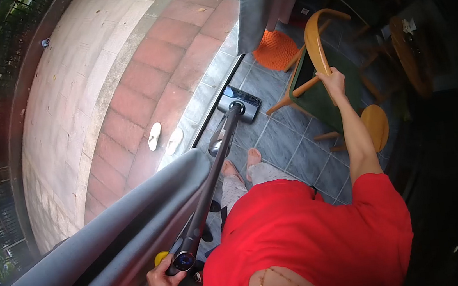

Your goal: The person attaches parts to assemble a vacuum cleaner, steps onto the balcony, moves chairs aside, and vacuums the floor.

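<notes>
My left hand [164,280] is closed around the handle end of a stick vacuum cleaner [207,193], beside its round display. The dark tube slants away to a wide floor head [240,104], which rests on the grey tiles close to the door track. With my arm stretched out, my right hand [333,83] grips a wooden chair [317,48] at its curved backrest and armrest. The chair has a dark green seat and looks tilted. Parts of the vacuum's lower body are hidden by the curtain and the tube.
Grey curtains [120,229] hang at the left and another curtain [256,10] at the top. An orange knitted pouf [275,50] sits behind the chair. A round wooden stool [375,128] stands at the right. White slippers [154,136] lie outside past the door track [218,100].
</notes>
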Demonstrator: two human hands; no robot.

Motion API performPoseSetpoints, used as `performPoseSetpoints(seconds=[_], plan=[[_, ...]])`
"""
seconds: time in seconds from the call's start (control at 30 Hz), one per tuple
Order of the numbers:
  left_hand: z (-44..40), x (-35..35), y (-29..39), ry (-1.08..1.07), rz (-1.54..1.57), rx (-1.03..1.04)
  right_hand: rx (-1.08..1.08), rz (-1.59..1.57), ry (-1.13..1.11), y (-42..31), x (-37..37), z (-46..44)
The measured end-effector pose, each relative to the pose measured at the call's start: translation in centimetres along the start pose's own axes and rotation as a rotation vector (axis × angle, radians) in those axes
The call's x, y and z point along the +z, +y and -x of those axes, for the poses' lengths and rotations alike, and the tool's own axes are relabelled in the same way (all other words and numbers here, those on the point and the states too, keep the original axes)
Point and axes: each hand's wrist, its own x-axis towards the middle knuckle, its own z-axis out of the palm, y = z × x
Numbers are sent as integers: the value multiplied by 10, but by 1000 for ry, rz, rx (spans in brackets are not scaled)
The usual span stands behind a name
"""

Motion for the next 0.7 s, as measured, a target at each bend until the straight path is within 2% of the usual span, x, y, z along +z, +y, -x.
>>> performPoseSetpoints(seconds=[0.1,0.2,0.27,0.43,0.53,0.57,0.63,0.7], plan=[[-1,2,-11,-56,26,-42,28,45,92,-3,2,2],[-5,4,-39,-89,69,3,67,39,86,-1,-1,3],[-12,4,-35,-78,78,43,41,76,134,-3,-4,-6],[-13,1,-39,-93,57,66,69,105,77,-6,-26,1],[-16,1,-43,-54,-14,131,15,-47,-277,16,-28,-4],[-17,0,-37,-65,-44,96,-9,-194,-337,25,-21,0],[-17,2,-33,-12,-76,141,268,-498,-586,-12,-39,37],[-17,4,-36,2,-84,134,367,-715,-691,-21,-37,65]])
